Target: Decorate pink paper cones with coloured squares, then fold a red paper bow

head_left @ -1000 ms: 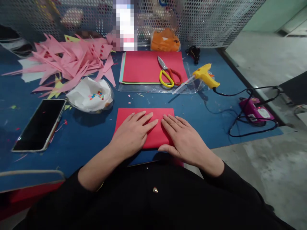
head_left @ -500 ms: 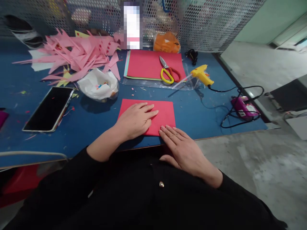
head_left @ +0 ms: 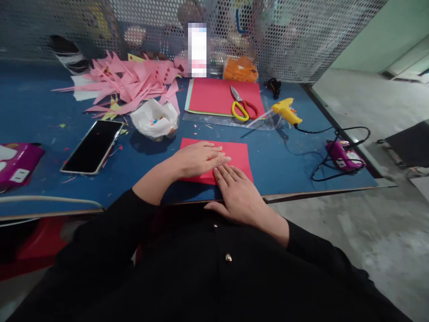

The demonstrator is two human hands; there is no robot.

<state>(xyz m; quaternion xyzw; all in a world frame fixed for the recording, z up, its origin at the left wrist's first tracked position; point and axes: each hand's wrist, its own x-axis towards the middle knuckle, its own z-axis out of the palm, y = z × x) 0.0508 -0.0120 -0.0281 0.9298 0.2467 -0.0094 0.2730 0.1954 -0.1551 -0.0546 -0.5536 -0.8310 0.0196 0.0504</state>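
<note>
Red paper is lying flat on the blue table, right by the near edge. Taking it as clock centre: left hand is coming in from 8 o'clock and resting palm-down across the left half, fingers pointing toward 3. Right hand is reaching in from 5 o'clock, fingers resting on the lower edge and angling toward 11, thumb sticking out off the paper. Fingertips of both hands are nearly meeting mid-sheet; can't tell if touching. Grip: neither hand is clenching or pinching anything; both are spreading flat on the paper.

Handling, my guess: paper is looking light and thin, bendy but creasing easily, and probably sliding on the smooth table unless a palm is weighing it down. Possibly folded; can't tell. Not fragile like glass, but likely denting or tearing if yanked. Best hold: corners at 10 and 2 o'clock are showing bare, good for a thumb-and-finger pinch; flat palm for steadying.

Around it: paper stack is sitting at 12, scissors are lying on it toward 1, glue gun is lying at 2, lined bowl is standing at 10, phone is lying at 9.
</note>
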